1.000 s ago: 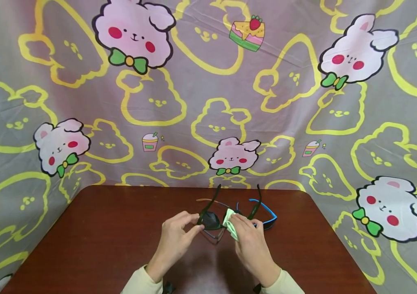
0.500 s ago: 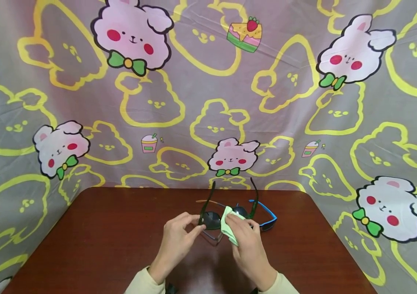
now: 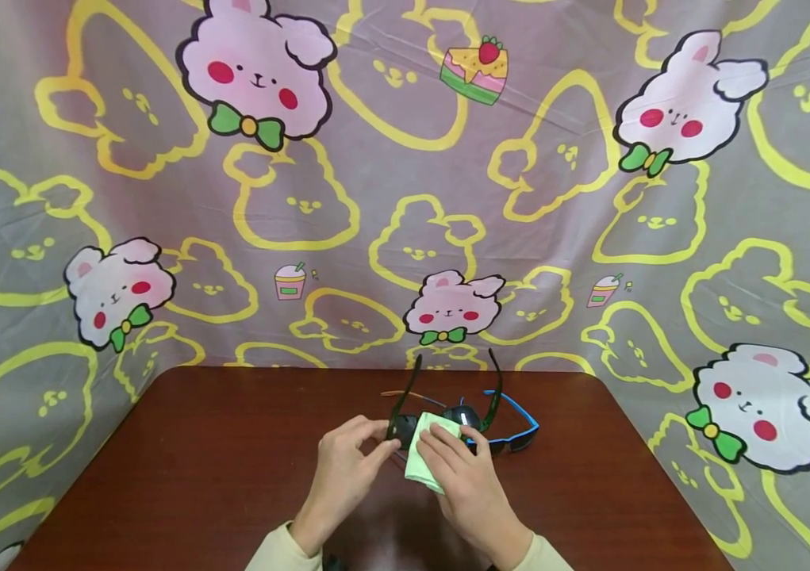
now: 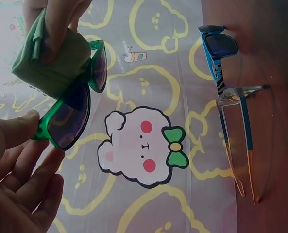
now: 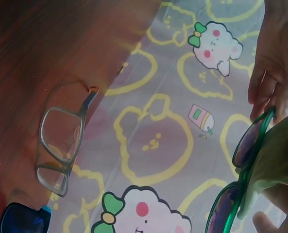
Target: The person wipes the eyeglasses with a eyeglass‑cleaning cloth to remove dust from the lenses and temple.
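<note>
Dark-lensed sunglasses (image 3: pixel 465 415) with a green frame (image 4: pixel 50 118) are held above the table, their temples pointing away. The left hand (image 3: pixel 345 472) pinches them at the left corner between thumb and fingers. In the right hand (image 3: pixel 472 488) is a folded light green cloth (image 3: pixel 419 458), pressed against the near side of the frame around the left lens and bridge. The cloth (image 5: pixel 271 162) covers part of the frame in the right wrist view. Some right-hand fingertips are hidden behind the cloth.
On the table (image 3: pixel 233 444) beyond the hands lie blue-framed sunglasses (image 3: pixel 519 436) and clear-lensed glasses (image 5: pixel 61 133) with orange-tipped temples (image 4: pixel 253 179), close together. A cartoon-patterned curtain (image 3: pixel 347 238) stands behind and beside the table.
The right hand and cloth have moved left across the sunglasses, from the right lens to the left one. The sunglasses shifted slightly left; the left hand keeps its pinch.
</note>
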`<state>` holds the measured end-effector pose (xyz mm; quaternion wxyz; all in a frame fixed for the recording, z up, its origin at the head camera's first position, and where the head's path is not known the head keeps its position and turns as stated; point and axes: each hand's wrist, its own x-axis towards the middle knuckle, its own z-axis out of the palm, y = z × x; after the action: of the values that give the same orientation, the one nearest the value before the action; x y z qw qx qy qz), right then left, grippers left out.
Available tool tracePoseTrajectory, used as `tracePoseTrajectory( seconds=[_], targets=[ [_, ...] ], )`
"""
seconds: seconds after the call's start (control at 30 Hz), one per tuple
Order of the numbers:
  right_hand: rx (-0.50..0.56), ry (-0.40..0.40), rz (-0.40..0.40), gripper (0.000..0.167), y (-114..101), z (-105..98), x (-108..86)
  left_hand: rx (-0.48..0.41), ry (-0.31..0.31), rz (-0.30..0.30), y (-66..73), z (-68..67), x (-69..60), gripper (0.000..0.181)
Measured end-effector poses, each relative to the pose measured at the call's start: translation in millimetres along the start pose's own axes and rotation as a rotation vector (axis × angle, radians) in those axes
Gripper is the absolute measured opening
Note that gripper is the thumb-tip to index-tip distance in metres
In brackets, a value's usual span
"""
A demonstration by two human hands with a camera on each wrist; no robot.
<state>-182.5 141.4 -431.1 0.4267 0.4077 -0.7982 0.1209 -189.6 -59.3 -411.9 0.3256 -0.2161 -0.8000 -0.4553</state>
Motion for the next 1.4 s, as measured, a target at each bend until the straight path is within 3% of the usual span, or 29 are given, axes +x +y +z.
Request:
tracePoseTrajectory(
  seconds=[0.1, 0.3, 0.6, 0.83, 1.13, 1.4],
  targets=[
    [0.003, -0.008, -0.019, 0.051, -1.3, 0.4, 0.8, 0.009, -0.001, 0.002, 0.1, -0.1, -0.1, 0.022],
    [0.012, -0.040, -0.065, 0.066, -3.1, -0.8, 2.5, 0.006, -0.017, -0.005, 0.0, 1.9, -0.7, 0.020],
    [-0.014, -0.085, -0.049, 0.073, 1.0, -4.7, 1.4, 0.004, -0.020, -0.012, -1.7, 2.2, 0.4, 0.019],
    [-0.002, -0.103, -0.001, 0.069, 3.0, -5.9, 0.3, 0.013, -0.019, -0.016, -1.9, -0.3, 0.0, 0.022],
    [0.049, -0.046, -0.042, 0.069, -2.7, 1.4, 5.5, 0.006, -0.023, -0.002, -0.2, 2.1, -0.6, 0.020],
    [0.037, -0.085, -0.057, 0.070, -0.7, -0.2, 4.1, -0.015, -0.035, 0.024, -2.6, 4.8, -3.9, 0.019]
  ],
)
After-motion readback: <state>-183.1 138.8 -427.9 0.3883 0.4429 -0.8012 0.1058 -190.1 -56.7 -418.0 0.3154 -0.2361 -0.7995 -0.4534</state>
